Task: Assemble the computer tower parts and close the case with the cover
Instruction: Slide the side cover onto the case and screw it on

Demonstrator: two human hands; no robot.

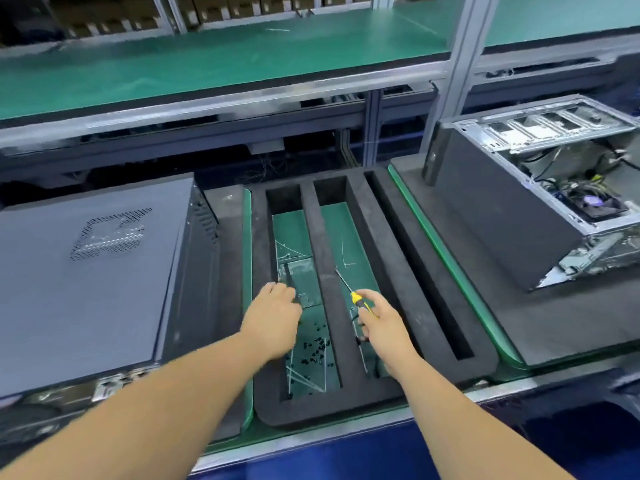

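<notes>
Closed grey steel computer tower (93,271) at left, cover on; open silver-framed tower (540,188) at right, uncovered, its cover nowhere visible. Right hand (381,323) gripping yellow-handled screwdriver (356,299). Left hand (273,320) over small black screws (315,348) in black foam tray (391,237), fingertips hidden, grip unclear.

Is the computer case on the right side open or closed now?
Open. The computer case lies tilted with no cover on top; cables and a fan inside are visible.
</notes>
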